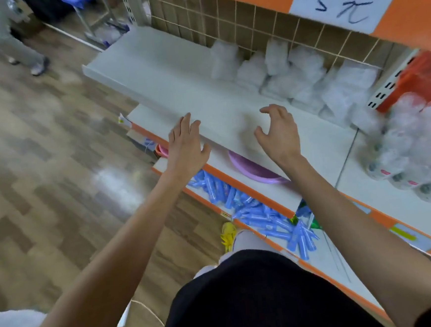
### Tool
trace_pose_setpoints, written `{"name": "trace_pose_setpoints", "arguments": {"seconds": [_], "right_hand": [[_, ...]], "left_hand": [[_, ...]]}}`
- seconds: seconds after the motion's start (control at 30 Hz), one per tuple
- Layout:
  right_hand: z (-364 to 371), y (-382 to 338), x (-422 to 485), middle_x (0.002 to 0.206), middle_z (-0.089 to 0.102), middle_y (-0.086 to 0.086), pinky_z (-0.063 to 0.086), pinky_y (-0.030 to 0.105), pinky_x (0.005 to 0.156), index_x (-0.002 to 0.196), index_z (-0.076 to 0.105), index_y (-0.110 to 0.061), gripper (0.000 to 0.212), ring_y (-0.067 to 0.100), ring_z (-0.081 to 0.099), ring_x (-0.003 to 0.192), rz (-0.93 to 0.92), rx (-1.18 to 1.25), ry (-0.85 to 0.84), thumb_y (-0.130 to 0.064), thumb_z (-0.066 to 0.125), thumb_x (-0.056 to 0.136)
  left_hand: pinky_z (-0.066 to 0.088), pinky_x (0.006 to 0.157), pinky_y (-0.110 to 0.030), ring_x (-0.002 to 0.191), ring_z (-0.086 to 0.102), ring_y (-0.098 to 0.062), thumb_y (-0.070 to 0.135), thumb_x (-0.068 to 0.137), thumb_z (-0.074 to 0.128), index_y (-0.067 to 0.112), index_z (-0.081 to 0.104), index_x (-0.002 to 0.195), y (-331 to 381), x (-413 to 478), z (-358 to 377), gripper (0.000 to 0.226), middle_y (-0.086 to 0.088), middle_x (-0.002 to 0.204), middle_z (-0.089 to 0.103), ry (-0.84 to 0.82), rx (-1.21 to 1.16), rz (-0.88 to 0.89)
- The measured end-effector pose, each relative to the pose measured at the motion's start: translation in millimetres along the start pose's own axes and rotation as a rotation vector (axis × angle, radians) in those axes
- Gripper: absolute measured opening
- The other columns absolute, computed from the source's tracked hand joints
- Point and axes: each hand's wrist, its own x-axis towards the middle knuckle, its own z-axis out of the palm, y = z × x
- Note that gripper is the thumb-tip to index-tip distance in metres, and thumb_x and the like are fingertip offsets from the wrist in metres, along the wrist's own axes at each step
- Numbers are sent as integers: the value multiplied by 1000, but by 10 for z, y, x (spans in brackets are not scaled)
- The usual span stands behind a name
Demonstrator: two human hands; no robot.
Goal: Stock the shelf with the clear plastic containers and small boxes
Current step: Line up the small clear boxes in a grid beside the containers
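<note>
Several packs of clear plastic containers [290, 75] lie blurred along the back right of the white shelf [155, 72], against a wire grid. My left hand [186, 145] is stretched out at the shelf's front edge with straight fingers and holds nothing. My right hand [279, 132] hovers over the shelf's front part, fingers spread and loosely curled, empty. A bag of clear round containers [414, 145] sits further right on the neighbouring shelf. No small boxes are visible.
A lower shelf carries a purple basin [256, 170]; below it lie several blue tubes [251, 209]. An orange price strip with a handwritten sign [346, 0] hangs above. A person's legs [17, 47] stand on the wood floor at far left.
</note>
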Motion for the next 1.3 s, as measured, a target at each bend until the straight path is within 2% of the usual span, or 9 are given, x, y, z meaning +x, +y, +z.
{"name": "trace_pose_setpoints", "arguments": {"seconds": [0.23, 0.33, 0.43, 0.63, 0.8, 0.93, 1.0, 1.13, 1.3], "right_hand": [[382, -52, 899, 154, 33, 14, 33, 45, 107, 146, 38, -9, 60, 35, 35, 136, 66, -158, -71, -19, 58, 90], [547, -109, 1205, 161, 21, 12, 25, 45, 114, 149, 32, -9, 57, 32, 23, 145, 83, -213, -96, -13, 50, 95], [647, -96, 1456, 162, 18, 10, 21, 42, 117, 151, 28, -11, 56, 29, 20, 147, 85, -268, -88, -7, 44, 98], [755, -25, 1667, 164, 11, 7, 14, 42, 119, 156, 15, -13, 61, 26, 12, 150, 135, -458, -146, -17, 43, 102], [886, 87, 1599, 156, 38, 3, 23, 40, 111, 147, 43, -19, 53, 29, 31, 143, 119, -418, 17, -1, 45, 97], [951, 58, 1525, 126, 66, 10, 39, 43, 91, 118, 68, -13, 28, 38, 57, 114, 56, -344, 227, -5, 56, 93], [990, 7, 1460, 116, 71, 10, 45, 43, 85, 111, 72, -12, 24, 38, 63, 103, 54, -337, 285, -4, 62, 90], [1081, -150, 1280, 114, 73, 5, 49, 41, 83, 108, 74, -16, 26, 34, 66, 99, 72, -395, 329, -6, 69, 85], [1214, -321, 1103, 113, 73, 2, 49, 40, 81, 109, 75, -19, 26, 30, 67, 99, 163, -423, 379, -15, 62, 87]], "left_hand": [[18, 115, -43, 146, 19, -34, 24, 92, 55, 4, 37, 144, -282, 693, 70, 58, -18, 158, 22, -44, 50, 84], [17, 115, -42, 146, 18, -33, 24, 93, 53, 4, 36, 144, -403, 1021, 45, 58, -18, 158, 22, -68, 73, 101], [13, 117, -41, 147, 13, -32, 25, 96, 50, 6, 31, 147, -458, 1315, 83, 58, -17, 159, 17, -129, 76, 111], [15, 116, -40, 146, 14, -30, 23, 95, 50, 10, 29, 149, -455, 1824, 303, 59, -10, 161, 16, -198, 86, 227], [15, 117, -42, 147, 13, -31, 22, 96, 48, 11, 21, 152, -404, 2300, 423, 63, -9, 162, 11, -274, 142, 378], [16, 117, -42, 148, 10, -31, 20, 95, 48, 13, 13, 154, -302, 2601, 479, 69, -7, 163, 5, -313, 208, 489], [14, 118, -41, 149, 8, -30, 18, 96, 46, 14, 9, 155, -267, 2713, 510, 70, -5, 164, 2, -357, 211, 533], [15, 117, -41, 150, 5, -31, 15, 97, 40, 13, 7, 156, -355, 2778, 590, 67, -5, 164, 1, -410, 202, 625], [20, 116, -43, 148, 13, -31, 19, 98, 40, 12, 16, 155, -648, 2751, 562, 62, -6, 163, 10, -363, 216, 794]]}}
